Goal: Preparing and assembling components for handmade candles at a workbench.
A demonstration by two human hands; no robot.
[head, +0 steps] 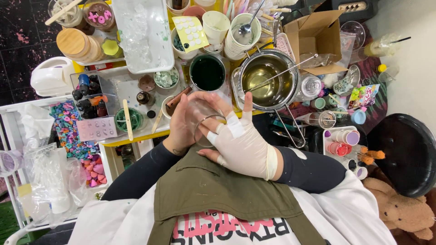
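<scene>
My left hand [180,123] is bare and cups the left side of a clear glass cup [201,112], which I hold close in front of my chest. My right hand [241,144], in a white glove with tape on the fingers, wraps the cup from the right, its fingers laid across the rim. Both hands grip the cup together. It looks empty. Just beyond it stand a round container of dark green liquid [207,72] and a metal pot of clear yellowish liquid [268,80] with a thin rod resting in it.
The crowded yellow table [136,136] holds a clear plastic tray [141,34], stacked paper cups [243,34], small bottles [88,97] and a cardboard box [314,32]. Coloured small shapes [68,129] fill bins at left. A black stool [405,152] and a teddy bear [402,209] are at right.
</scene>
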